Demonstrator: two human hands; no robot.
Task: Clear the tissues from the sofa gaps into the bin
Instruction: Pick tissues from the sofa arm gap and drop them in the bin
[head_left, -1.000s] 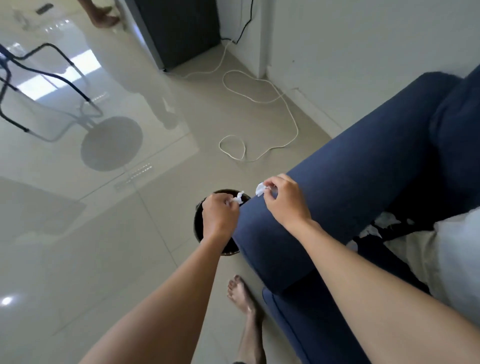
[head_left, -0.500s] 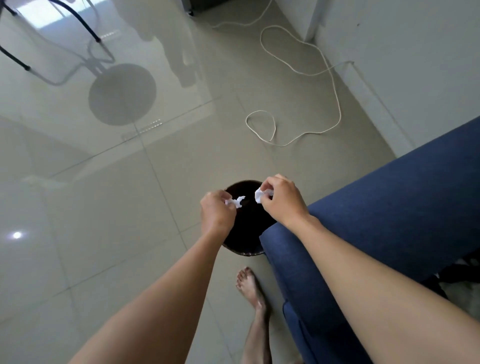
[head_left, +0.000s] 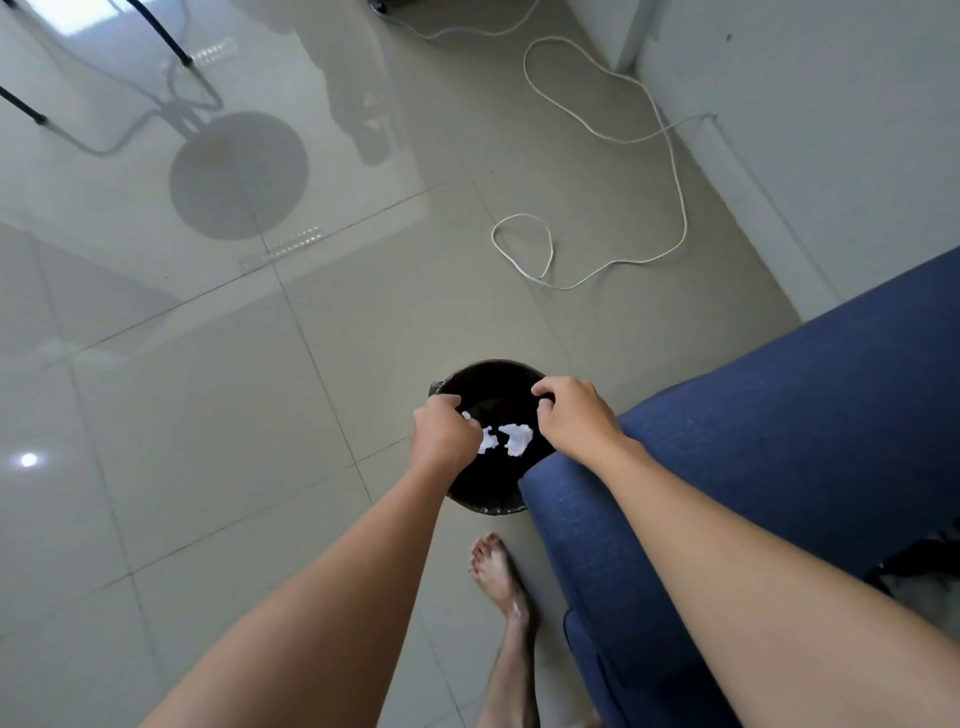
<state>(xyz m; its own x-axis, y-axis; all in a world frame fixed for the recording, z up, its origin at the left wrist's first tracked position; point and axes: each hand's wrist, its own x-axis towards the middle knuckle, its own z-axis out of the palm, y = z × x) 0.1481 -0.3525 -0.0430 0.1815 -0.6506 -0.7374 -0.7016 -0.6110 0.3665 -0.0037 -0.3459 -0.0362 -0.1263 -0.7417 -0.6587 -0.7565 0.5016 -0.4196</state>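
Glossy pale floor tiles (head_left: 218, 395) mirror window light, a white cable (head_left: 670, 156) loops along the white wall (head_left: 831, 130).

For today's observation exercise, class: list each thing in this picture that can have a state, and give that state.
bin: upright on the floor, open-topped
tissues: loose, seen within the bin's opening
left hand: fingers curled, over the bin
right hand: empty, over the bin
white cable: loose on the floor
sofa arm: bare
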